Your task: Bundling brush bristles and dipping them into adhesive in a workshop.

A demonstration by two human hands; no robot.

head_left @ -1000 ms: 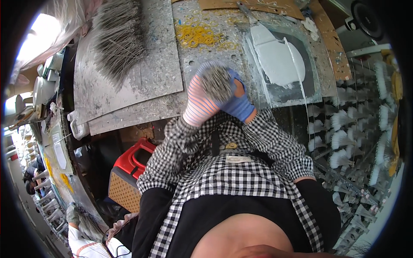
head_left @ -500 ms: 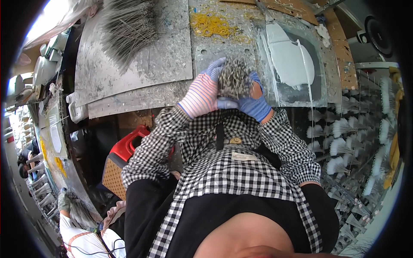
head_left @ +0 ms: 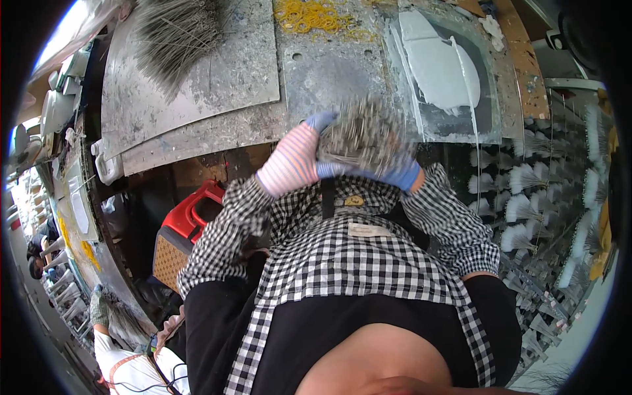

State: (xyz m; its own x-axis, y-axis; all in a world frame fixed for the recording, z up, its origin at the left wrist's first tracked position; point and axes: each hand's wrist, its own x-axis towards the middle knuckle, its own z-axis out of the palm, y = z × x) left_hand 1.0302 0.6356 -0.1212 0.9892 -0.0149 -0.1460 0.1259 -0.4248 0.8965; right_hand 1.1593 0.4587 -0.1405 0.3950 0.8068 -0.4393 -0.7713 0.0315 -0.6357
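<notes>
Between my two gloved hands is a thick bundle of thin grey strands [head_left: 362,135], its ends toward me and smeared by motion. My left hand [head_left: 293,160], in a white glove with stripes and blue fingertips, curves round the left side of the bundle, thumb along its near side. Around the near right side wraps my right hand [head_left: 400,175] in a blue glove, its fingers partly hidden by the strands. The bundle is at the near edge of the worktable [head_left: 224,128]. A larger pile of similar grey strands [head_left: 178,43] lies at the far left.
Yellow rubber bands [head_left: 309,16] lie at the far middle. White paste [head_left: 438,62] is spread on a dark plate at the right. White-tipped brushes [head_left: 523,204] hang in rows on the right. Below the table's left side stands a red-backed seat [head_left: 187,214]. Another person's gloved hand [head_left: 99,309] shows at lower left.
Both hands and the bundle have come nearer to my body, over the table's near edge. The bundle's strands look more blurred and spread. The whole view has shifted slightly.
</notes>
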